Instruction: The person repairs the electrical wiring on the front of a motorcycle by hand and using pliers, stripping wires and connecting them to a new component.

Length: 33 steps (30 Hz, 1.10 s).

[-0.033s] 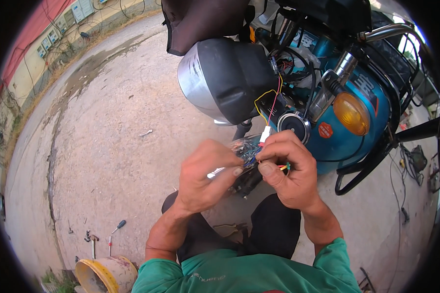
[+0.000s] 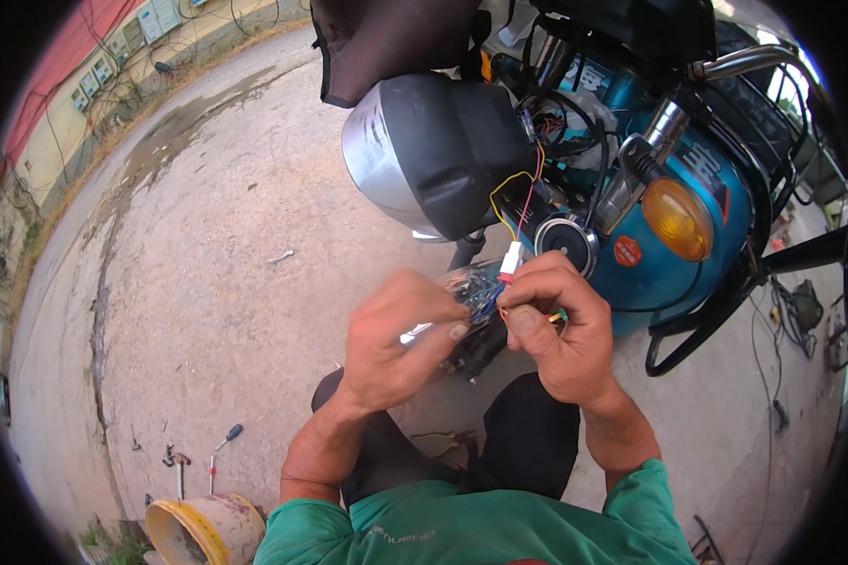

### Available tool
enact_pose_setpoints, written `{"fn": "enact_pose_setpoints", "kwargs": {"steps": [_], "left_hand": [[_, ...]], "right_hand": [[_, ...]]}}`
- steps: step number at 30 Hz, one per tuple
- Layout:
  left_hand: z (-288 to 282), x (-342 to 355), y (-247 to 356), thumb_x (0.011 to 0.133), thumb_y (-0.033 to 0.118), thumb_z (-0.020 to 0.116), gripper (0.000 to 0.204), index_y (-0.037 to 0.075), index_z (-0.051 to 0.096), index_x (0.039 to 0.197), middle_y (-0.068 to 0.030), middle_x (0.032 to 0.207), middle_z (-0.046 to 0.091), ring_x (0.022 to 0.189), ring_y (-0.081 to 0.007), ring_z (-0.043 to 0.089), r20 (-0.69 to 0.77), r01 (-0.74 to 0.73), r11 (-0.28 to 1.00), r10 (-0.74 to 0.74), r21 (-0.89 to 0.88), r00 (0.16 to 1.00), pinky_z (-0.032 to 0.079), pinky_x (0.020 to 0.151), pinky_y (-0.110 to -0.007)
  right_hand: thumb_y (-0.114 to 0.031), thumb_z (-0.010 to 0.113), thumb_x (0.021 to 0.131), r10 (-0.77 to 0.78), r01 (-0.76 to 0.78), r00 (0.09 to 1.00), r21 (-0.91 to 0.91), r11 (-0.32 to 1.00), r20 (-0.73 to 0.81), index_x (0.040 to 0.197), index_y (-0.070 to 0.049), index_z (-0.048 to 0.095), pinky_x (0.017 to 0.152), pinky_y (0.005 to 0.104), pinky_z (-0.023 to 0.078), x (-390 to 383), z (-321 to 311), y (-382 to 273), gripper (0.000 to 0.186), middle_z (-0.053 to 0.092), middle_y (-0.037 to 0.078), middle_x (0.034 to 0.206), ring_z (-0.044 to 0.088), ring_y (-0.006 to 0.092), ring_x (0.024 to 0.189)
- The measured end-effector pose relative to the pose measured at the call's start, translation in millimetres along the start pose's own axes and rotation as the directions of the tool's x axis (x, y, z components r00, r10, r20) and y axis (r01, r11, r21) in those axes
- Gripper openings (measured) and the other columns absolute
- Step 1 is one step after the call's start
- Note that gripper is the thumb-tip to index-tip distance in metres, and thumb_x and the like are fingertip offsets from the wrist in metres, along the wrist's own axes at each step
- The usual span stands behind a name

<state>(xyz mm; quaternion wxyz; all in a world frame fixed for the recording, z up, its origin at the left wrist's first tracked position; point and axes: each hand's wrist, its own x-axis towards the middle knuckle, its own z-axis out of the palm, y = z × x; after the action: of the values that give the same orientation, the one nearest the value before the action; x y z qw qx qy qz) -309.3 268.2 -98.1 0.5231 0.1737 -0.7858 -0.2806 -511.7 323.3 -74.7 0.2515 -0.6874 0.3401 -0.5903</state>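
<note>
Right hand (image 2: 565, 334): thumb and forefinger pinched together on thin coloured wires (image 2: 558, 316), whose green-and-yellow part shows beside the thumb. Left hand (image 2: 391, 339): fingers curled, thumb drawn toward the forefinger, just left of the right hand; whether anything is gripped cannot be told. Directly above the right fingertips, a small white plastic connector (image 2: 512, 256) with a red lower part; a yellow wire (image 2: 493, 200) and a pinkish-red wire (image 2: 528, 205) run upward from it. Just above the right hand, a round black disc with a bright metal rim (image 2: 565, 247). Above both hands, a large black-and-silver lamp housing (image 2: 443, 155). Up and right of the right hand, an oval amber indicator lamp (image 2: 676, 219) in front of a glossy teal vehicle body (image 2: 725, 179). Below the hands, between the knees, yellowish-handled pliers (image 2: 443, 438) on the ground. Far lower left of the left hand, a yellow-rimmed bucket (image 2: 240, 523), with a dark-handled screwdriver (image 2: 231, 435) near it.
</note>
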Motion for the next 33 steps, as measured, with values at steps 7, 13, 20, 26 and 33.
{"fn": "enact_pose_setpoints", "kwargs": {"steps": [7,13,20,26,33], "left_hand": [[4.8,-0.4,3.1,0.08,-0.004,0.071,0.013,-0.001,0.07,0.093,-0.0119,0.088,0.067,0.08,-0.0215,0.063,0.013,0.044,0.997,-0.044,-0.062,0.999,0.05,0.073,-0.032],[3.8,4.2,3.9,0.079,-0.005,0.071,0.015,-0.001,0.07,0.094,-0.0121,0.087,0.067,0.079,-0.0217,0.064,-0.001,-0.01,0.999,0.01,-0.044,1.0,0.05,0.072,-0.032],[5.4,9.4,7.8,0.072,-0.004,0.074,0.023,0.002,0.072,0.095,-0.0102,0.089,0.071,0.082,-0.03,0.065,0.002,-0.031,0.998,0.031,0.048,1.0,0.052,0.078,-0.039],[2.1,16.0,15.5,0.073,-0.008,0.071,0.026,0.001,0.071,0.098,-0.0114,0.088,0.069,0.08,-0.0242,0.064,0.023,-0.132,0.987,0.13,0.09,0.991,0.05,0.07,-0.034],[8.9,15.2,18.2,0.071,-0.01,0.073,0.029,0.002,0.071,0.097,-0.0101,0.087,0.065,0.076,-0.0235,0.06,-0.082,-0.263,0.92,0.298,0.29,0.951,0.047,0.066,-0.034]], "right_hand": [[-0.024,0.062,0.101,0.23,-0.215,0.973,0.43,0.877,0.017,0.103,0.001,0.058,0.056,0.0249,0.047,-2.6,2.3,3.7,0.025,0.057,0.008,0.083,0.056,0.0115,0.062],[-0.025,0.061,0.1,0.285,-0.249,0.959,0.504,0.827,0.006,0.097,-0.003,0.051,0.059,0.0272,0.048,-1.8,5.1,4.2,0.025,0.057,0.009,0.084,0.056,0.0146,0.062],[-0.013,0.056,0.083,0.2,-0.173,0.98,0.59,0.788,0.019,0.09,-0.003,0.046,0.065,0.0332,0.051,10.3,-5.0,-16.7,0.015,0.053,0.012,0.086,0.058,0.0202,0.067],[-0.003,0.054,0.087,0.067,-0.051,0.997,0.384,0.922,-0.029,0.097,0.0,0.051,0.074,0.0325,0.052,15.2,1.5,-23.9,0.01,0.056,0.014,0.097,0.06,0.0186,0.076],[0.0,0.061,0.09,0.061,-0.056,0.997,0.103,0.993,-0.053,0.103,0.001,0.06,0.069,0.0259,0.05,6.0,5.5,-5.0,0.013,0.064,0.009,0.109,0.06,0.0084,0.082]]}}
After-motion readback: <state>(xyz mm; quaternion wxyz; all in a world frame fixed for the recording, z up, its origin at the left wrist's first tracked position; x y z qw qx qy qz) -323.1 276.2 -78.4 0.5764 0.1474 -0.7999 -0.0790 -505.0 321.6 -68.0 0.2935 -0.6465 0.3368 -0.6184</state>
